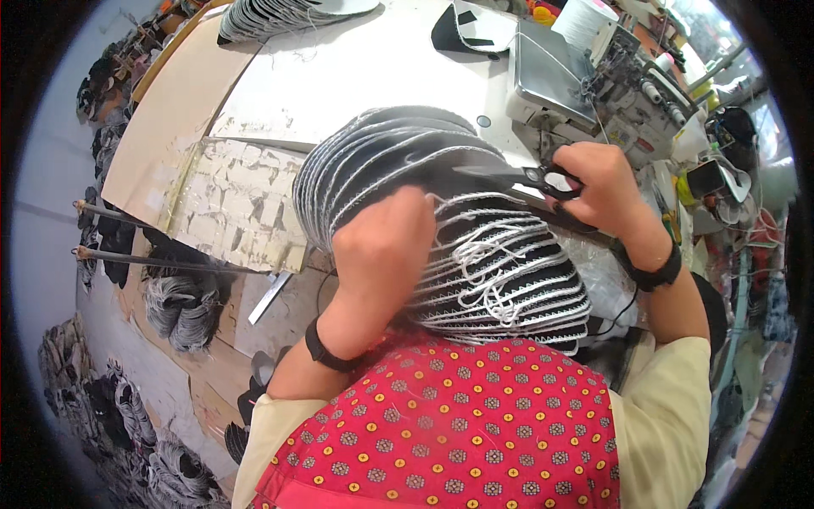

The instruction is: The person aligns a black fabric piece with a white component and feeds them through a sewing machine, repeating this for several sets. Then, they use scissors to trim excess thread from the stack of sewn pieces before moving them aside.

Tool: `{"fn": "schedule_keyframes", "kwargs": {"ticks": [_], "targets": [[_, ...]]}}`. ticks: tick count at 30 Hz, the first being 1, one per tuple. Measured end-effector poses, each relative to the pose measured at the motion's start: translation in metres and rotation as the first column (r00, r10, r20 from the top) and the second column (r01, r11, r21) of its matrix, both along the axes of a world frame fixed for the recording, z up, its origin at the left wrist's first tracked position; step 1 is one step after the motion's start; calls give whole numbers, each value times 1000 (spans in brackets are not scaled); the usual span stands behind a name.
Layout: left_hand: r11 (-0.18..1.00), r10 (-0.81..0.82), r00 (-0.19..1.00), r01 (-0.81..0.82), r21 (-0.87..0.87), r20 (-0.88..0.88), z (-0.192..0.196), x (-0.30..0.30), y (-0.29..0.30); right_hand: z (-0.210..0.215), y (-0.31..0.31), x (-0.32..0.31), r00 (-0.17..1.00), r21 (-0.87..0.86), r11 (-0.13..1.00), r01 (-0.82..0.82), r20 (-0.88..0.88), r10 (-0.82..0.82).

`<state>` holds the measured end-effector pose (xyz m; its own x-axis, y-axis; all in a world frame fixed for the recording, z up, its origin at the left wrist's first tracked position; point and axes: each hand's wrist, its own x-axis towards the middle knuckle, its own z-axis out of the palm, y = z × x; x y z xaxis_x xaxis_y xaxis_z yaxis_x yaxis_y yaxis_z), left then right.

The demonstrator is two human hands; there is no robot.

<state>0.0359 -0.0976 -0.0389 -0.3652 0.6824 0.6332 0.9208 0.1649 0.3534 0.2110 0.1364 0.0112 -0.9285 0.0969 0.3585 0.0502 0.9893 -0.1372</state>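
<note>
A fanned stack of black fabric pieces (pixel 398 157) with white overstitched edges lies in front of me, running from the table's edge toward my lap. My left hand (pixel 381 246) is closed over the middle of the stack, with a bit of white thread (pixel 434 200) at its fingertips. My right hand (pixel 598 188) grips a pair of scissors (pixel 527 176) by its black handles. Their blades point left across the stack, close to my left fingertips. Loose white thread tails (pixel 490 271) lie tangled on the nearer pieces.
A sewing machine (pixel 627 76) with a metal plate (pixel 551 72) stands at the right, a white thread cone (pixel 585 21) behind it. Another stack of pieces (pixel 280 19) and a single black piece (pixel 454 30) lie on the far table. Bundles (pixel 182 310) sit low at left.
</note>
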Motion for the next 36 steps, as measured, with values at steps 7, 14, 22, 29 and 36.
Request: {"fn": "schedule_keyframes", "kwargs": {"ticks": [7,14,22,29,36], "targets": [[1000,-28,995,29,8,-94,-3,-2,3,1,-9,5,997,86,996,-14,74,8],[996,-17,980,34,84,-200,-9,-6,6,-9,-12,7,990,150,988,-26,144,4],[965,114,992,-122,-234,-49,12,1,7,18,7,0,999,193,980,37,13,-40],[992,-55,986,37,-121,-156,5,-4,3,7,16,-35,990,280,960,-18,137,-21],[979,-54,991,76,-188,120,10,-10,4,-18,-6,-37,978,193,981,32,196,-71]]}}
